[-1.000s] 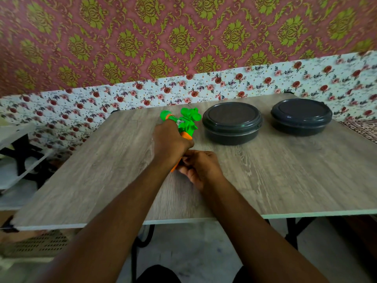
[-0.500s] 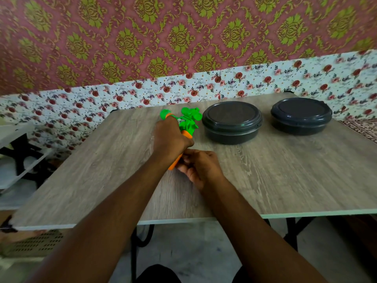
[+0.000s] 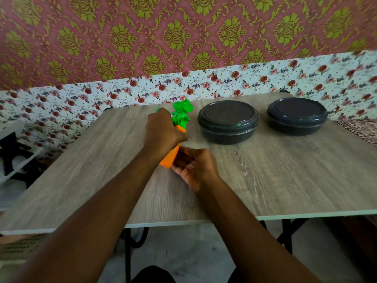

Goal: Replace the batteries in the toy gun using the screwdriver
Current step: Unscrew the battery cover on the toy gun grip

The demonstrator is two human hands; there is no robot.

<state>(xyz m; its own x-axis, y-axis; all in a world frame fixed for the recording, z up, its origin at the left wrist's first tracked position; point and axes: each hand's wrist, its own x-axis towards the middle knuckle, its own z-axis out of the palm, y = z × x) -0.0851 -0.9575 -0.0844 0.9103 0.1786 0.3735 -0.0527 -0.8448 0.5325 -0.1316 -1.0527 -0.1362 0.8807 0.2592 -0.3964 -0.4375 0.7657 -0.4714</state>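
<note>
The toy gun (image 3: 179,121) is green at the top with an orange grip (image 3: 170,158), and it stands tilted on the wooden table (image 3: 265,176) left of centre. My left hand (image 3: 163,133) is wrapped around its middle and hides much of the body. My right hand (image 3: 193,166) lies just right of the orange grip, palm up, fingers loosely spread and touching the grip's lower end. No screwdriver or batteries are visible.
Two dark round lidded containers stand at the back of the table, one (image 3: 228,121) right beside the toy and another (image 3: 296,116) further right. Floral wallpaper rises behind. A white shelf (image 3: 12,160) sits at the left, off the table edge.
My left hand has lifted and tipped the toy gun, so more of the orange grip shows. My right hand has opened and turned palm up beside the grip.
</note>
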